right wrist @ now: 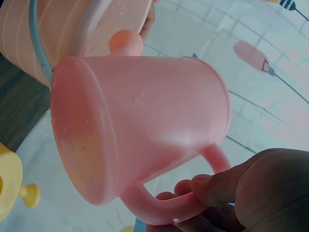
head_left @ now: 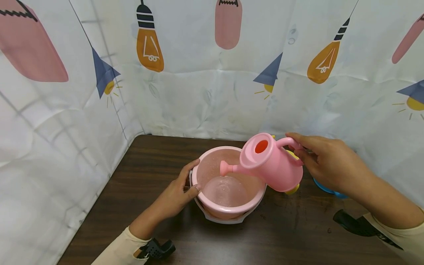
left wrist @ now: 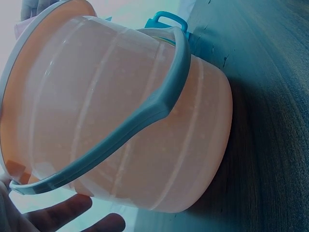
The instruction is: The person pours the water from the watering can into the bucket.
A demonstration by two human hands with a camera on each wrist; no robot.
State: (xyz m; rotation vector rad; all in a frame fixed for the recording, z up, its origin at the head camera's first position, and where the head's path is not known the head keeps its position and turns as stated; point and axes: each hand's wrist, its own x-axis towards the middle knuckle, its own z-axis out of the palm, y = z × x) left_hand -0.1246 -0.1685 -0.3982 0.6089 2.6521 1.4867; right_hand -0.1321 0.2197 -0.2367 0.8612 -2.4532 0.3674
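A pink bucket with a pale handle stands on the table, with rippling water inside it. My left hand holds the bucket's left rim, its thumb and fingertips spread on the edge. My right hand grips the handle of a pink watering can, which is held tilted above the bucket's right side. Its round spout head points down over the water. In the right wrist view, the fingers and thumb wrap the can's handle.
A yellow thing with a knobbed spout sits behind the pink can, mostly hidden in the head view. A blue object lies under my right wrist. A printed white curtain lines the back and left edges of the dark table.
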